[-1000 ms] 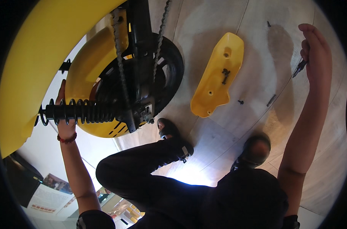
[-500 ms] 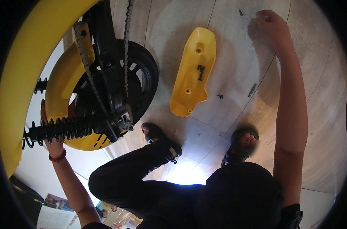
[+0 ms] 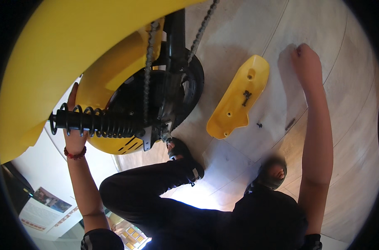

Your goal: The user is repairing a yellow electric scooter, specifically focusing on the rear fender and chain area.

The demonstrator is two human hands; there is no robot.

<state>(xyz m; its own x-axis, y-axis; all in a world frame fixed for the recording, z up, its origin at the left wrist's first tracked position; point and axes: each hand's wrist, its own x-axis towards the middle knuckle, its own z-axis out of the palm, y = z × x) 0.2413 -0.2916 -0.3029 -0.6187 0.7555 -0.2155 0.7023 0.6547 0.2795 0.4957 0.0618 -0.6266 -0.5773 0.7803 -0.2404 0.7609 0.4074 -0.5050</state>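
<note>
My left hand (image 3: 75, 142) reaches behind the black coil-spring shock absorber (image 3: 102, 121) and grips the yellow mudguard (image 3: 102, 89). One finger extends up along the mudguard's edge; the spring hides the rest. On the floor to the right, my right hand (image 3: 307, 64) is closed with its fingertips curled down, and I cannot make out what is in them. Between my hands lies a yellow plastic cover (image 3: 235, 108), hollow side up, with several dark screws (image 3: 246, 98) inside it.
A black wheel (image 3: 193, 89) and loose-hanging chain (image 3: 147, 68) are beside the mudguard, under a large yellow body panel (image 3: 43, 79). A small dark screw (image 3: 259, 125) and a thin dark rod (image 3: 290, 124) lie on the floor. My sandalled feet (image 3: 277, 171) flank the cover.
My view has shifted, so the vehicle and cover appear farther right. My right fingers have closed near where a loose screw lay; that screw no longer shows. My left hand stays at the mudguard.
</note>
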